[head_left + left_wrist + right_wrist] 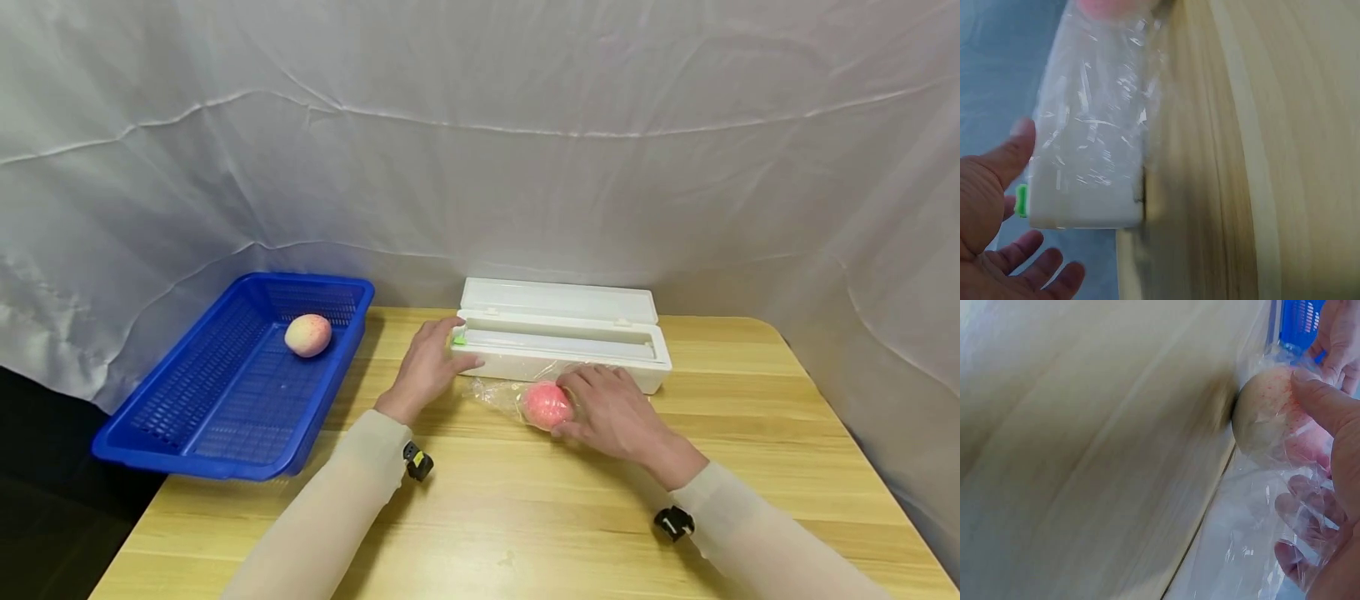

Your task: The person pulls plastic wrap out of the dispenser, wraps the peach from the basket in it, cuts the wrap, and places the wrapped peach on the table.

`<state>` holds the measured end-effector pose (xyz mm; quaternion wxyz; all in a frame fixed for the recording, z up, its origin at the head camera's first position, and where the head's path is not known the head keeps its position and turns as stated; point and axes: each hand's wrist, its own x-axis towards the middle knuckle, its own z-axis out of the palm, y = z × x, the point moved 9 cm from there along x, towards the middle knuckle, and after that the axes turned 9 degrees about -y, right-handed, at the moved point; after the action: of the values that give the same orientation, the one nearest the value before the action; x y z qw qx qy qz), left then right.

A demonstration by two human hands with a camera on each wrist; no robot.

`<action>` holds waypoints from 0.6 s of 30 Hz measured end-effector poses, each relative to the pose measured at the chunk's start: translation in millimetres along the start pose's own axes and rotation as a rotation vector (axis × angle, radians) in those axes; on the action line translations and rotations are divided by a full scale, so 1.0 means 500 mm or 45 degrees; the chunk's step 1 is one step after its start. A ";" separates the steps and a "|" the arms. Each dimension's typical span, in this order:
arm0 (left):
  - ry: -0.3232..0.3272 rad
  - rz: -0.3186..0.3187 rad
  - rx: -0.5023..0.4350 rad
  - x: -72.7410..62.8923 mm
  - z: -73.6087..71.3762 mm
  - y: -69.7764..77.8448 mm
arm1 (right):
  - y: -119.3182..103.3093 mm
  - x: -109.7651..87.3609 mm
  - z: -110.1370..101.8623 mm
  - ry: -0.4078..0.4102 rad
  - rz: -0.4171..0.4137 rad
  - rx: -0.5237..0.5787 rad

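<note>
A pink peach (547, 405) with clear plastic wrap (1100, 119) around it lies at the front of a white cling film box (558, 364). My right hand (611, 414) grips the peach from its right side. In the right wrist view the thumb (1322, 403) presses on the peach, with film over the other fingers. My left hand (429, 367) is at the box's left end, its fingers spread. Beside that thumb, in the left wrist view, a green slider (1021, 200) sticks out from the box.
A blue plastic basket (300, 442) stands at the left of the wooden table (510, 517), with another, paler peach (308, 335) inside. The box's white lid (558, 301) is raised at the back, near a grey cloth backdrop (525, 192).
</note>
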<state>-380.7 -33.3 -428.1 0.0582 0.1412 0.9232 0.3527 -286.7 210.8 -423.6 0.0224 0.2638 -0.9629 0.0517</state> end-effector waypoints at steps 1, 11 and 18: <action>0.003 0.006 0.022 0.004 0.002 -0.001 | 0.004 0.000 -0.001 -0.001 -0.007 0.002; 0.056 0.038 0.057 0.005 0.003 -0.014 | 0.032 -0.004 -0.008 -0.005 -0.018 0.042; 0.022 0.061 0.017 0.003 0.002 -0.015 | 0.008 -0.004 -0.011 0.018 -0.031 0.016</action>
<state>-383.8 -37.6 -434.0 0.0407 0.1607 0.9223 0.3490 -286.7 216.0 -418.6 0.0280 0.2754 -0.9591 0.0593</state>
